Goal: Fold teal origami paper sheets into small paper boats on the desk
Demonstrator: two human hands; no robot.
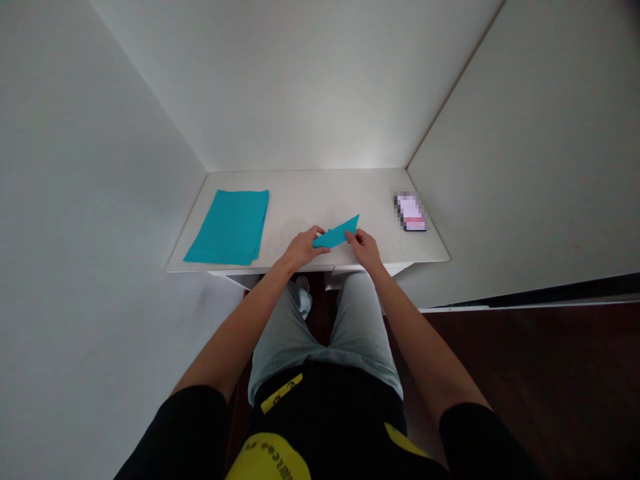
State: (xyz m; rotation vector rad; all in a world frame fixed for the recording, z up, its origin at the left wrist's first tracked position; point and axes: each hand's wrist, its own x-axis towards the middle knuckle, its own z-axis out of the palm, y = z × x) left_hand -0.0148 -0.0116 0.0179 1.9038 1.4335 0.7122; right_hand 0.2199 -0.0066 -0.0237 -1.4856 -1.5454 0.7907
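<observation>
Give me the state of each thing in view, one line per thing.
Left hand: gripping the folded paper's near end.
Right hand: gripping its other end.
Folded teal paper: folded into a narrow, pointed strip.
Teal sheets: lying flat, edges slightly uneven.
Phone: lying flat, display blurred.

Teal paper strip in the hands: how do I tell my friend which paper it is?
A white desk stands between white walls. At its front edge, the left hand and right hand hold a narrow, pointed strip of teal paper. Unlike the big flat teal sheet to its left, it is small and held.
</observation>
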